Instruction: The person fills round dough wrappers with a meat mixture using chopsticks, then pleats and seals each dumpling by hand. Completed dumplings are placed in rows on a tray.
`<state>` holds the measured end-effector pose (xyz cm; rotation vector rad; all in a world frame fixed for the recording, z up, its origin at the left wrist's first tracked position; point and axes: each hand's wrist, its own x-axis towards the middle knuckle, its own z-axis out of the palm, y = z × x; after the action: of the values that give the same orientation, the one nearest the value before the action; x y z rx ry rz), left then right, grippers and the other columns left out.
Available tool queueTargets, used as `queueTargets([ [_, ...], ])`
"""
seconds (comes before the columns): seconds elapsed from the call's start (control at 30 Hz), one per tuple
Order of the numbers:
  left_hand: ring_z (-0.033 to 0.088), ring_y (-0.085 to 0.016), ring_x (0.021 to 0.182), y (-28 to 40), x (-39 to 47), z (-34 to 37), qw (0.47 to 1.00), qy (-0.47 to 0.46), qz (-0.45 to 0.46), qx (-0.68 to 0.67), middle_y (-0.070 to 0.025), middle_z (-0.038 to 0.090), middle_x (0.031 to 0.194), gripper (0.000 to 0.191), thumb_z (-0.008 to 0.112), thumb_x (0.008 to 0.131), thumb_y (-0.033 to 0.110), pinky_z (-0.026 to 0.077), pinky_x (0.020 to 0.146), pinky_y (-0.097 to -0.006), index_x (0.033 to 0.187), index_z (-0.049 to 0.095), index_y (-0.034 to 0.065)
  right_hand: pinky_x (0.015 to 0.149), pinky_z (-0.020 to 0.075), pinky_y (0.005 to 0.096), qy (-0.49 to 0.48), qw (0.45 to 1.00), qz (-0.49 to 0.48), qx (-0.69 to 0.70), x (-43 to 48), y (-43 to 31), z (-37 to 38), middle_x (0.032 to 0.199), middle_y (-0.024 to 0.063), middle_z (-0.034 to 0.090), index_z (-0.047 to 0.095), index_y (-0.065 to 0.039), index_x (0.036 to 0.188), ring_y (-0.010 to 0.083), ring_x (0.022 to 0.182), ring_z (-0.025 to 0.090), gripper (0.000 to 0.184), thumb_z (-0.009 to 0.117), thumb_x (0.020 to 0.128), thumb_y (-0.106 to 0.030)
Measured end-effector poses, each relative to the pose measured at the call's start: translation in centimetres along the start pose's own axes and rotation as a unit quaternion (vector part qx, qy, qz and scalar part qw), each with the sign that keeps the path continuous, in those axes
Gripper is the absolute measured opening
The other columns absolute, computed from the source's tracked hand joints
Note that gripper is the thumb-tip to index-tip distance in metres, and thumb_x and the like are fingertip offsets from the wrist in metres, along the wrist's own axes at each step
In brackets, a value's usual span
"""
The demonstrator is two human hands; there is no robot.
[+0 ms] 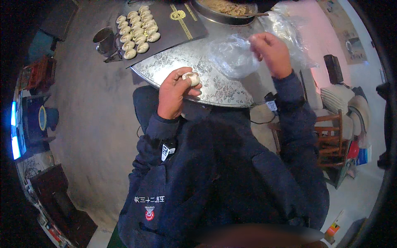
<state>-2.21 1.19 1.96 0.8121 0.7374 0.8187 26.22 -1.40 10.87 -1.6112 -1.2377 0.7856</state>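
Note:
My left hand (173, 91) holds a small pale dumpling (191, 79) between thumb and fingers, above the near edge of a round table with a silver floral-patterned top (214, 90). The dumpling looks folded, with a hollow on its upper side. My right hand (273, 52) is raised over the right part of the table, fingers curled and slightly blurred. Its fingertips are at the edge of a crumpled clear plastic bag (232, 57); whether they grip it cannot be made out. Rows of shaped dumplings (138, 32) lie on a dark board with gold print (173, 31) at the back left.
Behind the bag stands a metal basin (225, 19) of filling with a wooden utensil (256, 14) in it. More clear plastic (280, 28) lies right of it. A metal container (104, 40) is left of the board. A wooden chair (330, 139) stands at my right.

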Motion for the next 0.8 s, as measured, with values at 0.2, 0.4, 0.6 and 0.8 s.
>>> queueTargets([
  [0.2,0.07,-0.024,0.084,-1.0,1.4,-0.5,1.0,-0.006,-0.015,-0.017,-0.0151,0.065,0.106,0.033,0.06,0.091,0.005,0.059,0.068,-0.0297,0.122,0.055,-0.0042,0.046,0.0356,0.023,-0.036,0.979,0.201,0.023,8.7,3.4,-4.3,0.065,-0.0043,0.059,0.061,-0.014,0.076,0.007,0.05,0.05,0.038,0.061,0.092,-0.049],
  [0.4,0.069,-0.023,0.084,-1.1,2.3,-1.0,0.998,-0.023,-0.028,-0.054,-0.0148,0.065,0.105,0.033,0.061,0.09,0.003,0.058,0.068,-0.0295,0.122,0.055,-0.0037,0.043,0.0332,0.0235,-0.089,0.952,0.292,-0.032,15.6,7.9,-3.3,0.062,-0.004,0.058,0.062,-0.013,0.078,0.0066,0.048,0.047,0.046,0.057,0.092,-0.057],
  [0.6,0.067,-0.024,0.085,-0.7,3.5,-1.5,0.998,-0.035,-0.042,-0.036,-0.0181,0.064,0.104,0.031,0.057,0.09,0.005,0.058,0.069,-0.0336,0.12,0.055,-0.0031,0.039,0.0309,0.0249,-0.108,0.925,0.362,0.04,18.4,10.8,-2.3,0.062,-0.0032,0.055,0.061,-0.01,0.082,0.0083,0.046,0.044,0.054,0.05,0.094,-0.062],
  [0.8,0.065,-0.023,0.083,-1.0,4.6,-1.6,0.996,-0.048,-0.054,-0.061,-0.0164,0.066,0.103,0.03,0.057,0.089,0.004,0.053,0.07,-0.0337,0.119,0.057,-0.0006,0.038,0.0305,0.0236,-0.138,0.903,0.399,0.08,19.0,11.9,-3.2,0.061,-0.0041,0.053,0.061,-0.01,0.085,0.0069,0.047,0.043,0.052,0.048,0.096,-0.058],
])
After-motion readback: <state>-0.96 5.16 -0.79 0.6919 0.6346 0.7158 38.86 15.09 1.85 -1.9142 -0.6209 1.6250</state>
